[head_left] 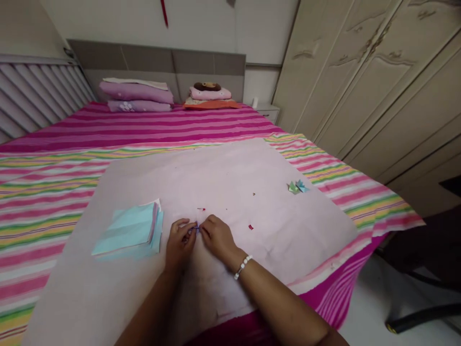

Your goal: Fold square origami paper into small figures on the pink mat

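Between my fingertips is a small blue-purple piece [197, 228], probably folded paper, though its form is too small to make out. My left hand [179, 239] pinches it from the left. From the other side my right hand [216, 235], with a white beaded bracelet [243, 267] on its wrist, grips it too. Just beyond the hands lies a thin red item [201, 209]. A small dark red scrap [251, 227] sits to their right. Left of my left hand rests a stack of light blue paper sheets [131, 225], with a pinkish layer showing at its edge.
A large pale sheet [223, 178] covers the striped bedspread [46, 211]. Toward its right edge are a green folded paper piece [293, 187] and a blue one [301, 186]. Folded purple bedding [137, 92] stands by the headboard [151, 60]; wardrobes [345, 67] line the right.
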`<state>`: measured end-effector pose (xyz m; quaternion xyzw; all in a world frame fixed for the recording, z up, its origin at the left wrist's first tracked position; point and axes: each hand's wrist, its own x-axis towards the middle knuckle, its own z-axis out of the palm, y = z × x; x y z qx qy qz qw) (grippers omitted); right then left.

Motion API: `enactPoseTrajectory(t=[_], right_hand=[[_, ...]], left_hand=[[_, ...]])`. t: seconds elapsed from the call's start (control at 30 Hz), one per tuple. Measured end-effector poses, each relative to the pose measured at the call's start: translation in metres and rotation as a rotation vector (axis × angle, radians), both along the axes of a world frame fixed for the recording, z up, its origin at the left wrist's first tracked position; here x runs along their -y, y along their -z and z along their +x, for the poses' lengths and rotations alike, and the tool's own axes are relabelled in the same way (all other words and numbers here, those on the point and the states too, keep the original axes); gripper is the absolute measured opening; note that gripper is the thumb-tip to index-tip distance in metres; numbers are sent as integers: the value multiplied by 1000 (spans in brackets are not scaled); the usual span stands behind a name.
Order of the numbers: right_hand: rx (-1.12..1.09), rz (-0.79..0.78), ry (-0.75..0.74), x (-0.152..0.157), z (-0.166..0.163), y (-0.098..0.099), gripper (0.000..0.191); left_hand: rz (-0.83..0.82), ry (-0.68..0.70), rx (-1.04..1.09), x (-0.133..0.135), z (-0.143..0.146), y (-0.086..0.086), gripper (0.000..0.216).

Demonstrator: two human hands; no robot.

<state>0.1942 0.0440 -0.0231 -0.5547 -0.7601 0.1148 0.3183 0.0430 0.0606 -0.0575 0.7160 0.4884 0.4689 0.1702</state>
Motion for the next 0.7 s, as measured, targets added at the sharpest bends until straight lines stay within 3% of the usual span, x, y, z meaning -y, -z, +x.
enactPoseTrajectory(t=[0.13, 0.23, 0.3, 0.53, 0.7], right_hand=[[-132, 32, 33, 2, 4, -4, 13], [-360, 59, 170, -3, 25, -7, 11], [-480, 80, 344, -9, 53, -8, 10], [-537, 159, 844, -17, 183, -14, 24], [-476, 134, 1045, -15, 228, -16, 18]], left_hand=[[11, -18, -3, 1, -1, -4, 35], [6, -19, -22, 1, 1, -8, 33], [-3, -27, -19, 1, 2, -9, 28], [1, -49, -27, 0, 2, -7, 20], [-13, -40, -43, 1, 0, -8, 19]])
